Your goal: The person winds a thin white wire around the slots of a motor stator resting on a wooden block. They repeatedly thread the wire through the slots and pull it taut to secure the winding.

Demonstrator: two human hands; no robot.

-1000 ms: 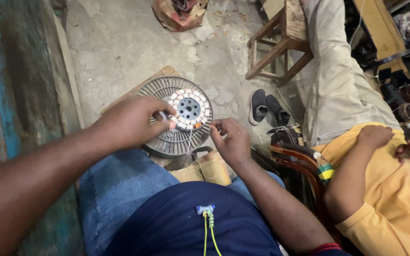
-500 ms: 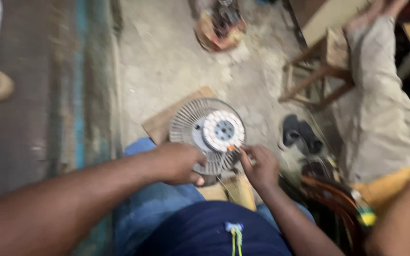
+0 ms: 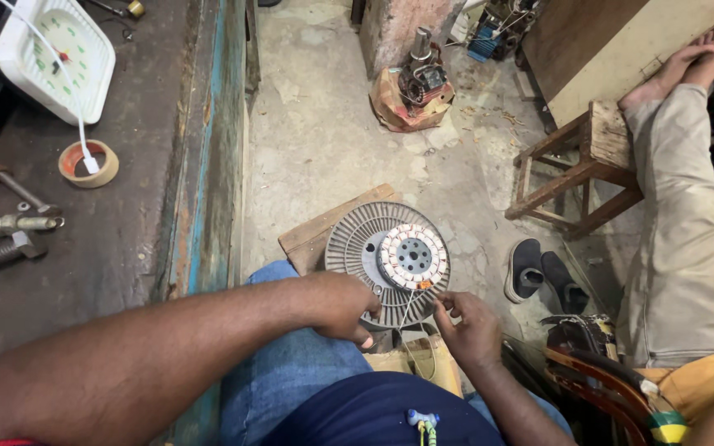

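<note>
While you sit over it: the stator (image 3: 390, 263) rests against your knee, on a wooden board (image 3: 311, 235) on the floor.
Left hand (image 3: 342, 307): your fingers curl on the stator's near rim, gripping it.
Right hand (image 3: 471, 327): you pinch a thin wire (image 3: 406, 318) at the winding ring's edge.
Wire: it runs from the ring down toward your lap.
Right side: sandals (image 3: 539, 272), a stool (image 3: 576, 169), another person's legs (image 3: 687, 223).
Left side: tape roll (image 3: 88, 163) on the bench.
</note>
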